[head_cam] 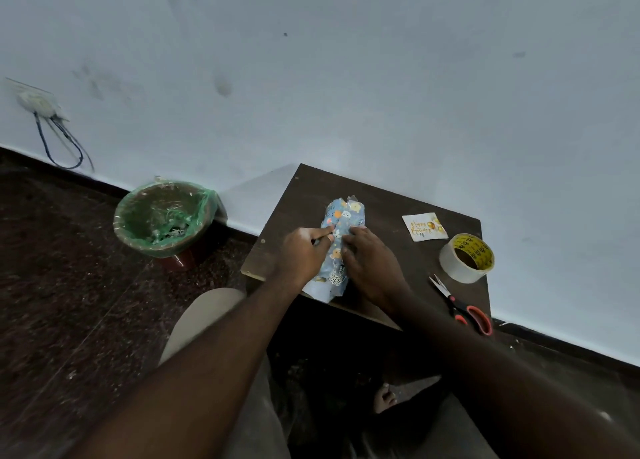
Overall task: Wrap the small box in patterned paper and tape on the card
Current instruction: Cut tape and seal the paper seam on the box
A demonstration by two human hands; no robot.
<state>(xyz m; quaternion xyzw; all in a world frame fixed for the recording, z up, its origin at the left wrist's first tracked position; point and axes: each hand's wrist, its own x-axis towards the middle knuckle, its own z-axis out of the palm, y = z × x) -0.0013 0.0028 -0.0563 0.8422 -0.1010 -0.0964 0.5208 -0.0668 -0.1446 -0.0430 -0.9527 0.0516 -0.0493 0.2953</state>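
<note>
The small box, wrapped round in blue patterned paper (341, 231), lies lengthwise on the dark wooden table (388, 202). My left hand (304, 250) presses on its left side, fingertips on the paper's seam. My right hand (370, 261) presses on its right side, fingers flat over the paper. Both paper ends stick out loose, one at the far end and one over the table's near edge. A white "Happy Birthday" card (424, 227) lies to the right of the box, apart from it.
A roll of clear tape (467, 257) with a yellow core stands right of the card. Red-handled scissors (462, 306) lie at the table's near right edge. A bin with a green liner (162, 216) stands on the floor to the left. The wall runs behind the table.
</note>
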